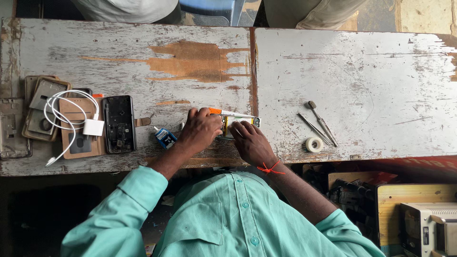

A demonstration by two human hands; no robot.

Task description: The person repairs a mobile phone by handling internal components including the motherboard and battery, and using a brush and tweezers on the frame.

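Note:
An opened phone (242, 119) with an orange end lies on the worn white wooden bench (333, 66), mostly covered by my hands. My left hand (200, 131) rests over its left part, fingers curled on it. My right hand (250, 140), with a red thread at the wrist, presses on its right part with the fingertips. A small blue glue bottle (165, 137) lies just left of my left hand.
At the left sit a dismantled black phone (119, 123), brown phone cases (78, 138), a white charger with cable (93, 127) and back covers (12, 126). Tweezers (314, 128), a screwdriver (322, 123) and a tape roll (313, 144) lie at the right. People sit across the bench.

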